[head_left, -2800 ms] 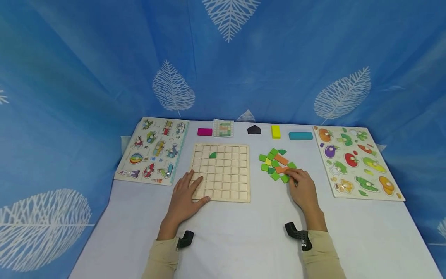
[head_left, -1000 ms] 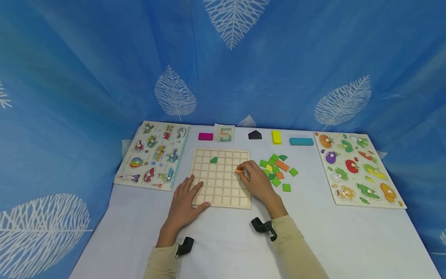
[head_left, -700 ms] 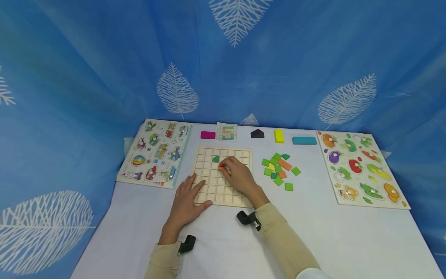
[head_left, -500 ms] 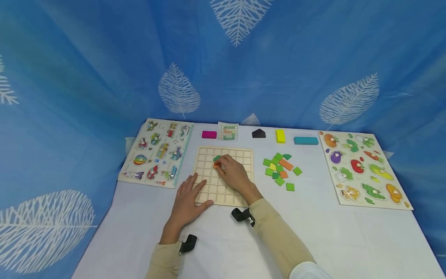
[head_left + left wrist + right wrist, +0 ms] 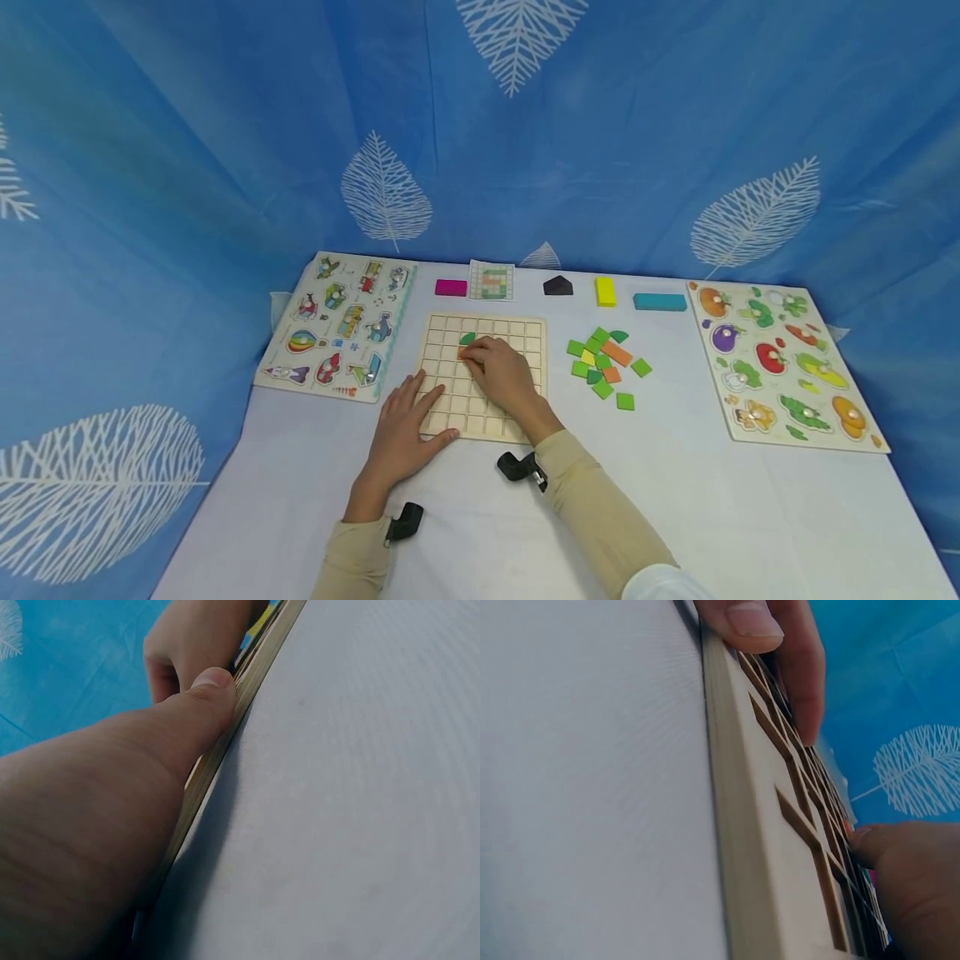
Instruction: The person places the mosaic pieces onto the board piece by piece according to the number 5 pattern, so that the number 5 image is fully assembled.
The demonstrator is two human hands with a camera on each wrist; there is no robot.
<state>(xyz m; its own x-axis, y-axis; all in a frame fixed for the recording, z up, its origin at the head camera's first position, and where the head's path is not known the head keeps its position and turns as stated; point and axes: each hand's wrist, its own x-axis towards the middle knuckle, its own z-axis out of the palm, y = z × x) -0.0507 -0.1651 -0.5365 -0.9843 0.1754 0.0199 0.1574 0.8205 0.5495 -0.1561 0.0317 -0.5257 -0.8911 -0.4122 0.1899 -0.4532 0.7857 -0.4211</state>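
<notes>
Toward nine o'clock, away from the tile pile [image 5: 603,362], my right hand [image 5: 504,379] has come over the grid board [image 5: 465,406], fingertips pinching the orange piece [image 5: 461,352] at six o'clock of the green quarter-round [image 5: 467,338], inside every rim. I see white tabletop [image 5: 558,400] between board and pile at three o'clock. That wrist angles in from five o'clock; my left hand [image 5: 399,435] lies spread over the eight o'clock edge.

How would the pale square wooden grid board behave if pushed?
The wooden grid board is probably stiff, given its straight edges. Lying flat on the white tabletop, it would likely slide rather than tip, though the left hand on its edge may resist.
</notes>
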